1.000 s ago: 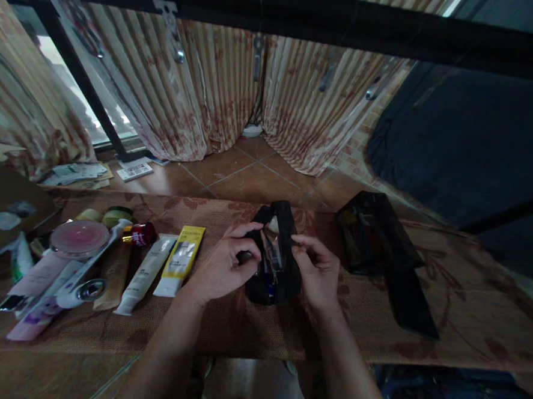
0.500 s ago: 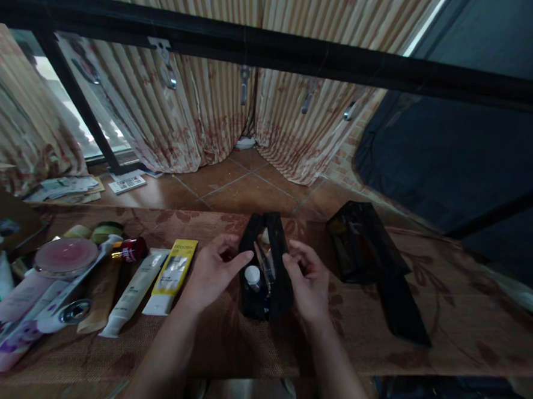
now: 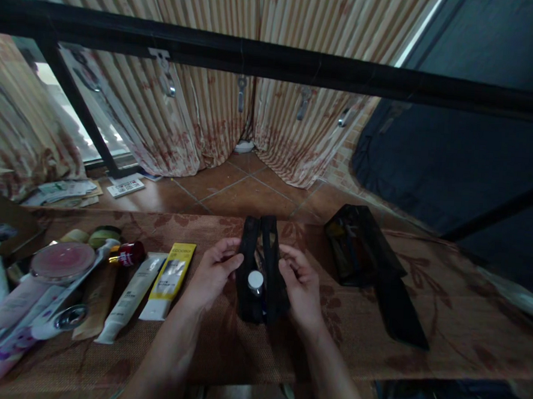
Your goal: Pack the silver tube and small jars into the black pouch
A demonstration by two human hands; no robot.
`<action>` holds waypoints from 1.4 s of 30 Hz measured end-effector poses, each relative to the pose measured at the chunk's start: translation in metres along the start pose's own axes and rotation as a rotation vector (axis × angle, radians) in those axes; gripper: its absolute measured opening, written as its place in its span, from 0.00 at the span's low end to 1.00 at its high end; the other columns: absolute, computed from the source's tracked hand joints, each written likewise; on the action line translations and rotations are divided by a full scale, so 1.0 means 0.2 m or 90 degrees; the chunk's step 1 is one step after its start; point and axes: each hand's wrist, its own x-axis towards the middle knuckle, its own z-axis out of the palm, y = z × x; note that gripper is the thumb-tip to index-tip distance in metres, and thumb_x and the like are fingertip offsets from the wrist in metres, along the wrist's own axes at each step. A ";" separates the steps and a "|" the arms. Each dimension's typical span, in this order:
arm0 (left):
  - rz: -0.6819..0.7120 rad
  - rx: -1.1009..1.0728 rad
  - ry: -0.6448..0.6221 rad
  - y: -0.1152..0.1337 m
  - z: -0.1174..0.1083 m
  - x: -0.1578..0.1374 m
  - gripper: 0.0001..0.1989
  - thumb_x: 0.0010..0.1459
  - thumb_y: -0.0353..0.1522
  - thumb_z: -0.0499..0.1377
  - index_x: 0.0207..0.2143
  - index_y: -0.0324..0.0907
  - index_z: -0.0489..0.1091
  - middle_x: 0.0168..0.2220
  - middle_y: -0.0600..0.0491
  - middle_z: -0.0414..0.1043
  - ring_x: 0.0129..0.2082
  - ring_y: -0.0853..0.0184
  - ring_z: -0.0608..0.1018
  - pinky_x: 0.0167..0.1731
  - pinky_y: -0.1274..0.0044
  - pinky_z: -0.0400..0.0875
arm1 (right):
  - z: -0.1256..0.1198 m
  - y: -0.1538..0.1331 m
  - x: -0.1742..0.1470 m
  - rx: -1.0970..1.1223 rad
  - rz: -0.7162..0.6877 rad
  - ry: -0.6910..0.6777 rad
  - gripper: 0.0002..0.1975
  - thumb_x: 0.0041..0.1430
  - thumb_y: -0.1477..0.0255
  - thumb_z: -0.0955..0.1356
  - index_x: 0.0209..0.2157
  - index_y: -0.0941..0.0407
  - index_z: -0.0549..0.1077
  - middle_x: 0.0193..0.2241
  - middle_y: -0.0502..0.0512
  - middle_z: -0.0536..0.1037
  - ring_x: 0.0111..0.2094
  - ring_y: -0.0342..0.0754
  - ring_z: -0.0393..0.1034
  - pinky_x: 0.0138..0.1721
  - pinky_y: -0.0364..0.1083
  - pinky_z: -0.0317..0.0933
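Observation:
A small black pouch sits on the cloth-covered table in front of me, its top partly parted. Inside it shows a small bottle with a white cap; other contents are dark and hard to make out. My left hand pinches the pouch's left edge between thumb and fingers. On the opposite side, my right hand grips the right edge the same way. Left of my left hand lie a yellow and white tube and a pale tube.
A second black case stands open on the right, its flap hanging toward me. At the left are a round pink container, a dark red jar, several tubes and a cardboard box. A dark rail crosses beyond the table.
Both hands have come closer together, and the pouch's sides have drawn inward, narrowing its opening. The white-capped bottle still shows between them. The whole view has shifted slightly.

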 end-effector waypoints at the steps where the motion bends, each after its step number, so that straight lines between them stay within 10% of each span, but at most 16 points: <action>1: -0.009 -0.017 0.008 0.00 0.00 0.00 0.21 0.43 0.36 0.69 0.41 0.38 0.73 0.29 0.54 0.76 0.22 0.74 0.70 0.22 0.81 0.61 | 0.00 0.00 0.00 0.008 0.005 0.001 0.16 0.60 0.61 0.69 0.46 0.53 0.75 0.26 0.50 0.76 0.31 0.48 0.71 0.31 0.44 0.62; 10: -0.130 -0.165 0.095 -0.02 0.02 0.00 0.24 0.36 0.31 0.70 0.39 0.38 0.70 0.21 0.62 0.64 0.17 0.78 0.61 0.19 0.83 0.52 | 0.00 0.02 0.01 0.069 0.054 0.017 0.17 0.56 0.62 0.71 0.46 0.53 0.75 0.30 0.50 0.79 0.26 0.43 0.67 0.26 0.42 0.59; 19: 0.163 0.271 -0.024 0.00 -0.03 0.01 0.06 0.58 0.33 0.56 0.29 0.41 0.69 0.25 0.57 0.68 0.26 0.71 0.69 0.29 0.79 0.63 | 0.01 0.02 0.01 0.075 0.063 0.015 0.17 0.55 0.63 0.72 0.46 0.53 0.76 0.28 0.49 0.78 0.27 0.45 0.68 0.27 0.43 0.60; 30: 0.105 0.682 -0.168 0.00 -0.07 -0.02 0.25 0.59 0.26 0.47 0.56 0.43 0.72 0.45 0.49 0.80 0.43 0.62 0.80 0.46 0.71 0.69 | 0.03 0.00 0.01 0.052 0.067 0.011 0.14 0.54 0.63 0.72 0.41 0.54 0.78 0.21 0.46 0.73 0.24 0.43 0.65 0.31 0.44 0.62; 42: 0.118 0.802 -0.118 0.06 -0.07 -0.03 0.14 0.59 0.31 0.47 0.24 0.43 0.69 0.24 0.52 0.72 0.26 0.65 0.74 0.29 0.74 0.60 | 0.03 -0.01 0.00 0.039 0.077 0.011 0.12 0.53 0.63 0.72 0.37 0.54 0.79 0.19 0.46 0.72 0.26 0.46 0.68 0.32 0.45 0.62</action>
